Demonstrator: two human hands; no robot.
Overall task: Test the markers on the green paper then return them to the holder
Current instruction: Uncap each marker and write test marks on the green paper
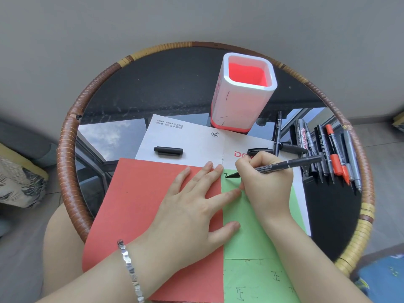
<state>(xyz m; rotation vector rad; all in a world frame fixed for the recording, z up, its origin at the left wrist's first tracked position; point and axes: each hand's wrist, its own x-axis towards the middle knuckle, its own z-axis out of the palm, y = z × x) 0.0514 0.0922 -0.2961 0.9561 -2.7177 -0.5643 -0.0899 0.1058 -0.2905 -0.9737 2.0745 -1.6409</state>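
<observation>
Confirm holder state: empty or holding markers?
Empty: the holder shows only red interior; the markers lie on the table beside it.

The person is wearing a silver bracelet (130, 270) of faceted links behind the left hand (190, 206), at seven o'clock. Both forearms are showing bare.

One holder (238, 106), two caps (168, 151), three sheets (153, 204), roughly ten markers (335, 162)
</observation>
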